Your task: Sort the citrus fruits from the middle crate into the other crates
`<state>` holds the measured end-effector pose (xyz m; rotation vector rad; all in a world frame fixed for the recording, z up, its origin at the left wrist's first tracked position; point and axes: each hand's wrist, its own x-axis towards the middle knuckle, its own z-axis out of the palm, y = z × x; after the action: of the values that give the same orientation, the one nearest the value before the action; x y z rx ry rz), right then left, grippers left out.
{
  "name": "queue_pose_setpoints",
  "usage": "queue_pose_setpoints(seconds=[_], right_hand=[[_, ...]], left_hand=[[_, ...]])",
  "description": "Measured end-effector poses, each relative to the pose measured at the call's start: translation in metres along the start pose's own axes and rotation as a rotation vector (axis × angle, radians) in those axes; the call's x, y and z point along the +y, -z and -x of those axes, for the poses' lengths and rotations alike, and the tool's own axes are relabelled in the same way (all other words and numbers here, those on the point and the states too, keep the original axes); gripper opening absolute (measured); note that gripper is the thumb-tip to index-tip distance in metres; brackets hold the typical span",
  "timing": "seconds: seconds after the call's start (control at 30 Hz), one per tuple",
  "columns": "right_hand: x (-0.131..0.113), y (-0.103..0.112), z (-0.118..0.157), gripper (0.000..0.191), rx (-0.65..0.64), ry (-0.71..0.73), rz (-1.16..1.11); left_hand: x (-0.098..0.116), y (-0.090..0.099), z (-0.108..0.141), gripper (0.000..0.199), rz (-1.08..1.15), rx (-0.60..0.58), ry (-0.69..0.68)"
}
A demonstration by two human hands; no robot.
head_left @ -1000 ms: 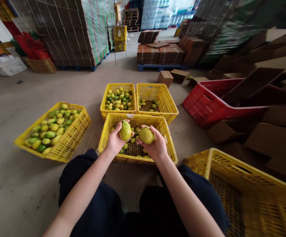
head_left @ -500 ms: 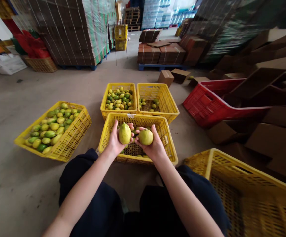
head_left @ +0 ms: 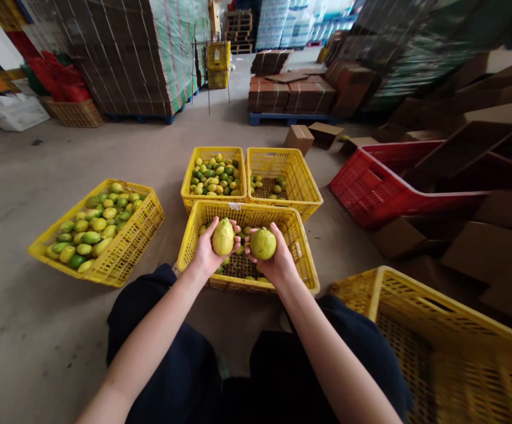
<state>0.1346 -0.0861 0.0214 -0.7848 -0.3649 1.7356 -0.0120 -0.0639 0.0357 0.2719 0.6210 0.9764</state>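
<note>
In my left hand (head_left: pixel 205 250) rests a yellow-green lemon (head_left: pixel 223 237), its pointed tip upward, with the fingers curled around it. My right hand (head_left: pixel 279 259) grips a rounder, greener lemon (head_left: pixel 263 244), one end facing me. Both hands are side by side above the front yellow crate (head_left: pixel 305 259), which holds some more lemons, partly hidden by my hands. Behind it stand a back-left crate (head_left: pixel 185 187) well filled with green and yellow lemons and a back-right crate (head_left: pixel 302 176) with only several in it.
A tilted yellow crate (head_left: pixel 136 247) full of lemons stands at the left. To the right are a red crate (head_left: pixel 366 182) with cardboard and a large yellow crate (head_left: pixel 415 288) by my leg. Flattened cartons (head_left: pixel 288 94) lie on a blue pallet (head_left: pixel 277 119) farther back.
The lemon in my right hand has turned, so its end now points more toward me. The left lemon has tilted slightly. Both hands stay over the front crate.
</note>
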Motion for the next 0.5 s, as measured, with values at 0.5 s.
queue_pose_setpoints(seconds=[0.5], right_hand=[[0.0047, 0.0013, -0.0006, 0.029, -0.061, 0.078, 0.086]], left_hand=[[-0.0003, 0.0030, -0.0040, 0.026, 0.001, 0.058, -0.011]])
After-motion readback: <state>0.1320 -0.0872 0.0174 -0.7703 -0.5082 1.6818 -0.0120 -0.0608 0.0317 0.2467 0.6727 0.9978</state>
